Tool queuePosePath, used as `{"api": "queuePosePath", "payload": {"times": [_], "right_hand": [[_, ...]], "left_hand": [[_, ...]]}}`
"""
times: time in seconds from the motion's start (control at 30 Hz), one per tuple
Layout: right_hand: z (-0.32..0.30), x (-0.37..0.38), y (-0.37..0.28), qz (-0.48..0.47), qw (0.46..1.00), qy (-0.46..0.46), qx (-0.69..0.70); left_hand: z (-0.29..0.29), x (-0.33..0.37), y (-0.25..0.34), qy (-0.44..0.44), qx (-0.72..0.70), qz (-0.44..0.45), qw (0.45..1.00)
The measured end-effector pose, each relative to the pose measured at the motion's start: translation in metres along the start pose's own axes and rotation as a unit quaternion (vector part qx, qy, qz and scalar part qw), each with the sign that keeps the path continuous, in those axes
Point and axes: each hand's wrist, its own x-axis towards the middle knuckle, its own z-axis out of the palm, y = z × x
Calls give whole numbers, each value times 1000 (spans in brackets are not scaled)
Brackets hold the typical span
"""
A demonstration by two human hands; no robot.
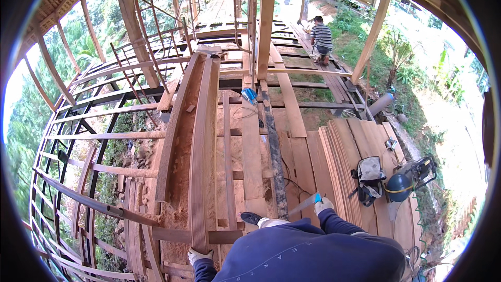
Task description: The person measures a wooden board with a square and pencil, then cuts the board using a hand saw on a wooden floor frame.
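Observation:
My left hand [200, 257], in a pale work glove, grips the near end of a long grooved wooden plank [199, 188]. The plank runs away from me, its far end up near a wooden post. My right hand [323, 205], also gloved, is closed round the blue handle of a handsaw [302, 207]. The saw's blade points left, over the decking beside a dark metal beam [276, 167]. Left of the gripped plank lies a second grooved plank [175, 141], with sawdust between the two. My dark-sleeved body hides part of the boards below.
Open metal joists [104, 136] with gaps span the left. Stacked boards [339, 162] lie on the right, bearing a grey backpack [370, 175] and an air compressor [401, 185]. A blue power tool [249, 95] rests ahead. Another person [321, 39] crouches far off.

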Motion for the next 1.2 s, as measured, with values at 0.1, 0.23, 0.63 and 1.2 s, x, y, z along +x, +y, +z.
{"api": "queuePosePath", "payload": {"times": [0.1, 0.23, 0.63, 1.2], "right_hand": [[2, -2, -9, -32, 998, -12, -43], [-21, 26, -3, 1, 999, -48, -16], [22, -8, -73, -62, 992, -57, -91], [0, 16, -27, -75, 994, -14, -77]], "left_hand": [[7, -11, 10, 1, -24, 28, 999], [5, -7, 25, -53, -41, 52, 996], [4, 63, -54, -348, -518, 47, 780], [-13, 52, -62, -253, -525, 22, 812]]}}
